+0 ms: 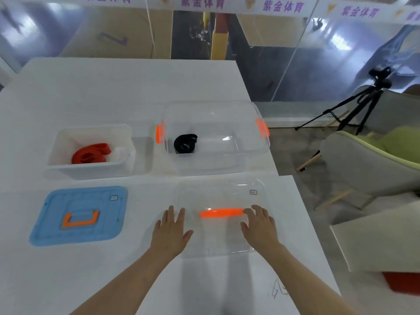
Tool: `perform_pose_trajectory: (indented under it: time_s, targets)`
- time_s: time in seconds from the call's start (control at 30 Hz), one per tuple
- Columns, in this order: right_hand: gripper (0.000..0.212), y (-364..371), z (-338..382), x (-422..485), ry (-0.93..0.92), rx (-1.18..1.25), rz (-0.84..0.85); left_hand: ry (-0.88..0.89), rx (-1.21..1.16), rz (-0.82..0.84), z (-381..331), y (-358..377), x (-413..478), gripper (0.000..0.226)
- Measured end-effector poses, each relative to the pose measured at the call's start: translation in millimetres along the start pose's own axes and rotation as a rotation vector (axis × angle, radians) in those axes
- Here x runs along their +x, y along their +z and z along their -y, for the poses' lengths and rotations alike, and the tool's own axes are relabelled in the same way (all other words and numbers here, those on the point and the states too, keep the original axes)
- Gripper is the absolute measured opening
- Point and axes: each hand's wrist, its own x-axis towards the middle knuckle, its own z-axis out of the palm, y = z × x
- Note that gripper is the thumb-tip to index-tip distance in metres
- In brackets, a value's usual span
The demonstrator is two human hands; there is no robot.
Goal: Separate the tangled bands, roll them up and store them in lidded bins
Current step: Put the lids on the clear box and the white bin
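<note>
Head view: both hands are released, fingers straight, the left hand (170, 233) at the left side of the clear lid (216, 196), the right hand (259, 226) on it, near the desk's (113, 87) right edge. The black band (185, 143) sits rolled in the clear bin (227, 160) behind; the red band (91, 153) is in the white bin (91, 169). The slick lid could slip from flat palms, or the roll could spring open and block closing

Black tripod (383, 83) near grey-green chair (354, 160); white table (113, 87).
</note>
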Motion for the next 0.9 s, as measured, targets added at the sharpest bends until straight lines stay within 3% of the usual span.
perform_pose_trajectory:
  time_s: [0.17, 0.37, 0.67, 0.9]
  targets:
    - [0.068, 8, -32, 28, 0.106, 0.02, 0.101, -0.142, -0.094, 0.118, 0, 29, 22, 0.1]
    - [0.105, 20, -51, 50, 0.293, 0.142, 0.214, -0.198, -0.158, 0.07, -7, 45, 36, 0.113]
    - [0.111, 26, -47, 20, 0.343, 0.196, 0.155, -0.342, -0.264, 0.016, -29, 43, 24, 0.126]
    - [0.114, -12, -34, -25, 0.294, 0.284, -0.079, -0.326, -0.366, -0.185, -37, 2, -21, 0.112]
